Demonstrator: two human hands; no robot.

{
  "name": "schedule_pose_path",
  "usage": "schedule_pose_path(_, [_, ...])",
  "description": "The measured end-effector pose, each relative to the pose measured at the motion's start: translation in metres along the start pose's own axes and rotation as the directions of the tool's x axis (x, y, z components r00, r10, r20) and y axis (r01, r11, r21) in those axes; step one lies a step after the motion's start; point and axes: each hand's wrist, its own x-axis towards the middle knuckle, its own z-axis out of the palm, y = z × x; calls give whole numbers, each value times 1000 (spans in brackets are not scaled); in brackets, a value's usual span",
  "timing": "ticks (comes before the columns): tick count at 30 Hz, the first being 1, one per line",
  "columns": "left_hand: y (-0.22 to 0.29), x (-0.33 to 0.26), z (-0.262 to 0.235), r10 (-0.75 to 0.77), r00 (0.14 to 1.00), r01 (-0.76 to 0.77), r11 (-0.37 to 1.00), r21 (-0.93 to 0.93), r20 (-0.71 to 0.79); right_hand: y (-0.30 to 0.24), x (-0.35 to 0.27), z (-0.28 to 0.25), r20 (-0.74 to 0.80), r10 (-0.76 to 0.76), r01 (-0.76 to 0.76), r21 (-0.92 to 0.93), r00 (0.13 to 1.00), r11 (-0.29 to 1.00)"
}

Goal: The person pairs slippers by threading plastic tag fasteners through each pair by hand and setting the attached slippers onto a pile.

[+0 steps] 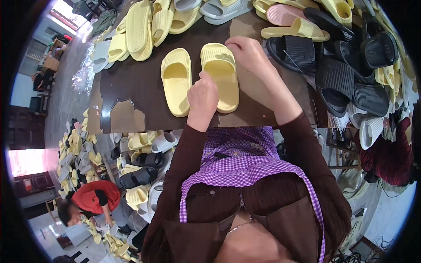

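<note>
A pair of yellow slippers lies near the middle of the table (151,81), side by side, soles down, straps toward the table's far edge and heels toward its near edge. The slipper on the left (176,85) has no fingers on its strap; the slipper on the right (226,83) has both hands about it.

The left hand (203,95) is curled, thumb up, over that slipper's inner edge, on the side facing the table's left end. Whether it pinches something or merely rests there, I cannot tell. The right hand (247,53) comes in from the table's right side, its bent fingertips at the strap's outer edge; whether they grip it or only touch it is hidden.

The step in hand looks like handling or checking the strap of this one slipper, with its mate set ready alongside. The next move probably calls for a light, steady left hand against the sole while the right fingertips work along the strap, without nudging the pair apart.

Other yellow slippers (139,30) sit at the table's far left, and black slippers (299,52) crowd its right end.
</note>
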Motion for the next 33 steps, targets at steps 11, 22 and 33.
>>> schedule_pose_path(11, [-11,-2,2,26,999,-24,999,-35,41,26,63,55,268,142,-87,-210,953,974])
schedule_pose_path(22, [-23,2,6,80,997,-80,995,-54,-4,23,74,72,437,202,-188,-75,877,979])
schedule_pose_path(33, [-83,33,-15,360,933,-346,902,-259,8,28,60,86,82,-24,20,48,996,999])
